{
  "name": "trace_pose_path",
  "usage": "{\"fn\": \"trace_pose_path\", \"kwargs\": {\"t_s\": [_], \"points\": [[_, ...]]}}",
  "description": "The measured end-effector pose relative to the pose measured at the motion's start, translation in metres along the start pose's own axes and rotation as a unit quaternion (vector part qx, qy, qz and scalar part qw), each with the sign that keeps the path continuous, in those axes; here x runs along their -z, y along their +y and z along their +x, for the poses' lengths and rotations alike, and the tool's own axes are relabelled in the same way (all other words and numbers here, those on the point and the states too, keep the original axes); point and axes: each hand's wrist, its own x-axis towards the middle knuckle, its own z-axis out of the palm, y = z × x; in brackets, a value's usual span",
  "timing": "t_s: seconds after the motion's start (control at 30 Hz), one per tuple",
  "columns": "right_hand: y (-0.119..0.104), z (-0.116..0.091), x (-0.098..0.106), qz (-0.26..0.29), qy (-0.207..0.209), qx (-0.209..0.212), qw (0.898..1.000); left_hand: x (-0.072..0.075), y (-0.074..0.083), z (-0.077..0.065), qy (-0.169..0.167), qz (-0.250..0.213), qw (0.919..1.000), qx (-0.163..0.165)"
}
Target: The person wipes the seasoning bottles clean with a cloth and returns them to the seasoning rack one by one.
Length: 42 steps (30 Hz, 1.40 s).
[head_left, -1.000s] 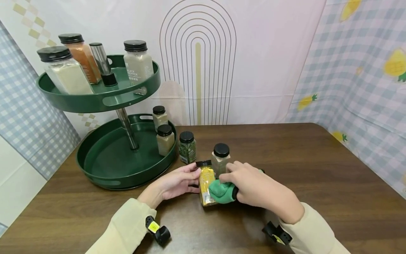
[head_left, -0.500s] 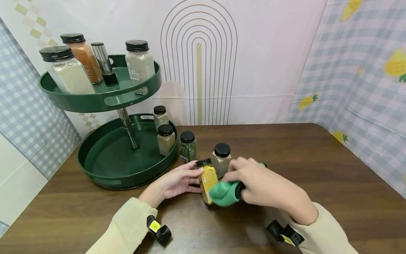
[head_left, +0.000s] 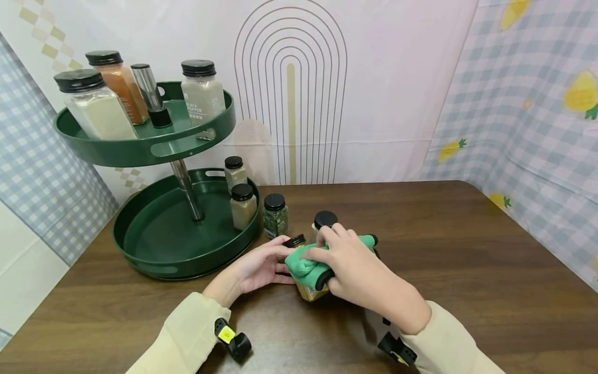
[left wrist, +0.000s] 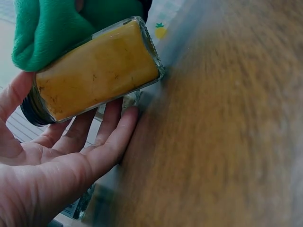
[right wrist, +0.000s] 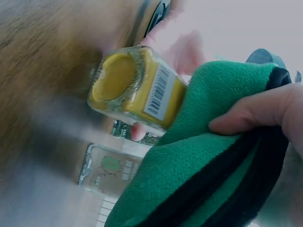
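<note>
My left hand [head_left: 261, 265] grips a glass spice jar of yellow powder [left wrist: 99, 71] with thumb and fingers near its black lid. The jar is tilted, its base [right wrist: 116, 78] visible in the right wrist view. My right hand [head_left: 355, 270] pinches a folded green cloth with black edging [head_left: 306, 266] and presses it to the jar's face, hiding most of the jar in the head view. Behind my right hand stands a black-lidded jar of pale spice [head_left: 325, 219], partly covered by that hand. A jar of green herbs [head_left: 275, 215] stands left of it.
At left, a two-tier green tray stand [head_left: 154, 267] stands on the wooden table [head_left: 444, 234]. Its upper tier carries large jars, including black pepper [head_left: 203, 98], and a metal cylinder [head_left: 150, 93]. Two small jars, one in front [head_left: 243, 208], sit on the lower tier.
My right hand and the cloth first drew slightly right, baring more of the yellow label, then came left and up over the jar's face. The left hand keeps its grip as the jar tilts.
</note>
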Motion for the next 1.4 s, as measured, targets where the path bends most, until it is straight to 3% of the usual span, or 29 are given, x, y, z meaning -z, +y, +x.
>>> {"fn": "trace_pose_path", "kwargs": {"t_s": [0.2,0.4,0.63,0.9,0.97,1.03,1.13,1.23,1.4], "points": [[-0.004,-0.003,0.005,0.019,-0.061,0.005,0.998,0.0,0.001,-0.001,0.006,0.0,1.0,0.006],[-0.005,-0.006,0.014,0.049,-0.141,-0.006,0.989,0.001,0.001,-0.002,0.013,-0.002,0.9999,0.01],[-0.003,-0.008,0.017,0.109,-0.229,-0.038,0.967,0.004,0.0,-0.001,0.027,0.003,0.9995,0.017],[0.002,-0.008,0.015,0.108,-0.321,-0.085,0.937,0.006,-0.004,-0.004,0.024,0.001,0.9997,0.009],[0.005,-0.009,0.02,0.12,-0.311,-0.072,0.94,0.006,-0.005,-0.003,0.023,0.005,0.9997,0.006],[0.008,-0.01,0.026,0.13,-0.281,-0.052,0.949,0.006,-0.004,-0.003,0.022,0.012,0.9997,0.003],[0.012,-0.011,0.034,0.117,-0.21,-0.024,0.97,0.006,-0.003,-0.002,0.02,0.017,0.9997,0.0],[0.013,-0.011,0.034,0.085,-0.123,-0.027,0.988,0.005,-0.002,-0.002,0.011,0.019,0.9998,-0.005],[0.011,-0.006,0.024,0.042,-0.02,-0.041,0.998,0.006,-0.003,-0.002,-0.028,0.027,0.9989,-0.024]]}}
